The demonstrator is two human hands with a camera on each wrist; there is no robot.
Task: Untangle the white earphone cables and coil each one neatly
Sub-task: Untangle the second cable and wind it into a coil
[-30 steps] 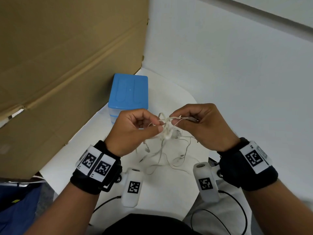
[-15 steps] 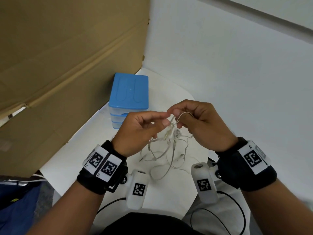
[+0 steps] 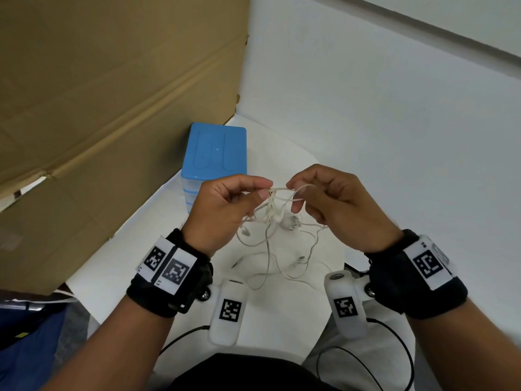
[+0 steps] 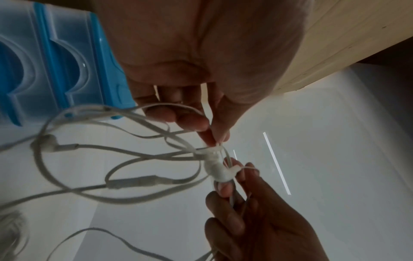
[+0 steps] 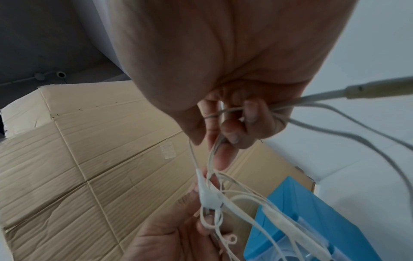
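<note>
A tangle of white earphone cables (image 3: 275,213) hangs in the air between my two hands, above the white table (image 3: 135,249). My left hand (image 3: 265,189) pinches a strand at the top of the knot between thumb and forefinger. My right hand (image 3: 294,194) pinches a loop just to the right, with more strands running through its curled fingers (image 5: 250,113). A white earbud (image 4: 220,170) sits in the knot between both hands' fingertips. Loose loops, earbuds and a plug (image 3: 267,266) trail down onto the table.
A blue-lidded small drawer box (image 3: 215,153) stands on the table just beyond my left hand. A big cardboard sheet (image 3: 112,108) walls the left side, and a white wall (image 3: 394,136) rises behind and to the right. Black cables (image 3: 363,359) run near my lap.
Both hands have risen a little with the tangle. Their fingertips have drawn slightly apart, stretching a short loop of cable between them.
</note>
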